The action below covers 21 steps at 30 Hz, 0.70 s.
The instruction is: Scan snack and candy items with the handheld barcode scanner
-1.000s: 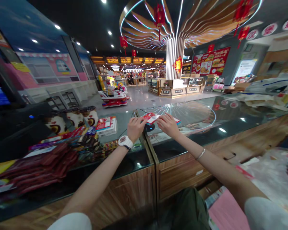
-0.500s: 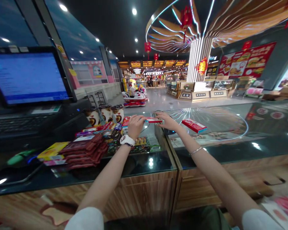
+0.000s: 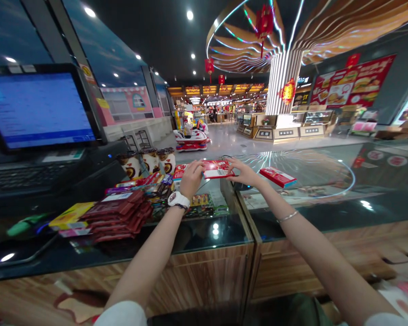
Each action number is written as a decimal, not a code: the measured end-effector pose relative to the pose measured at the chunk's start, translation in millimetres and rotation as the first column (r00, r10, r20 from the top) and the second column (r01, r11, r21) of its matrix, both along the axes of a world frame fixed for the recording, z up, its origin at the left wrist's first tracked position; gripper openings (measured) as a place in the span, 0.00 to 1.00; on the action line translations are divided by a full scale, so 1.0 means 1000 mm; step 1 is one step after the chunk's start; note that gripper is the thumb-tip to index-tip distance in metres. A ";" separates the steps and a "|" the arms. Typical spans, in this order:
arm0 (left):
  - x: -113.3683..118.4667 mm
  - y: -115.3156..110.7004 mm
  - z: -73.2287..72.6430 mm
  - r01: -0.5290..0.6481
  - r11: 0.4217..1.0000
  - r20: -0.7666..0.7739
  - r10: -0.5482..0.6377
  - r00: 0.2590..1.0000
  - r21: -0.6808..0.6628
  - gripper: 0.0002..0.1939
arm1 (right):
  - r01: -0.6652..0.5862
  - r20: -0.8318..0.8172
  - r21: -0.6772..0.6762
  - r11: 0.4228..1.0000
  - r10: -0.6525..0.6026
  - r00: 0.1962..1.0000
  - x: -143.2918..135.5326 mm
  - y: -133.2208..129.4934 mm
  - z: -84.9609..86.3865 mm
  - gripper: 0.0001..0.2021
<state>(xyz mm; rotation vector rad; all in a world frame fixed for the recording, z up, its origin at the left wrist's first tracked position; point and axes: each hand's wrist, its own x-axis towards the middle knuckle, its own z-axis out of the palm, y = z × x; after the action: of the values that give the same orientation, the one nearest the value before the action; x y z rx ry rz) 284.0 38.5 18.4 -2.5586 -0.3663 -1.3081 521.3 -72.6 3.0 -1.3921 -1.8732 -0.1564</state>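
A flat red packet (image 3: 216,169) is held up above the glass counter (image 3: 209,233), its broad face with a white label showing. My left hand (image 3: 191,178), with a white watch at the wrist, grips its left end. At its right end the fingers of my right hand (image 3: 241,173) are closed on the edge. Another red packet with a blue side (image 3: 278,177) lies on the glass to the right. Packets in brown-red wrappers (image 3: 117,215) are stacked at the left, beside a yellow box (image 3: 73,216).
A monitor (image 3: 41,108) and a dark keyboard (image 3: 17,179) stand at the far left. Several patterned cups (image 3: 149,160) and assorted small snacks (image 3: 156,184) sit left of my hands. Beyond the counter is a ride-on toy (image 3: 191,135).
The held red packet has tilted from nearly edge-on, so its broad face now shows. My right hand has shifted slightly right and down. Both hands still hold the packet.
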 end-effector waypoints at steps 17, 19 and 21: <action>0.005 0.008 -0.009 0.046 0.999 0.061 -0.046 0.997 0.007 0.24 | 0.007 -0.076 0.159 0.987 0.006 0.997 0.000 0.002 -0.003 0.21; 0.004 0.008 -0.007 -0.003 1.000 0.071 0.003 0.997 -0.009 0.29 | 0.074 -0.041 0.218 0.973 -0.067 0.997 0.000 0.002 -0.004 0.19; 0.003 0.005 -0.004 -0.036 0.999 0.065 0.037 0.997 -0.013 0.30 | 0.139 0.005 0.259 0.956 -0.145 0.989 0.001 0.001 -0.004 0.18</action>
<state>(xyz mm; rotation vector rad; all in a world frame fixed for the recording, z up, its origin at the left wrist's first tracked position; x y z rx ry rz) 287.3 43.5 13.9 -2.5110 -0.4323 -1.3827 522.5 -71.2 -1.0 -1.3466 -1.7010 -0.4739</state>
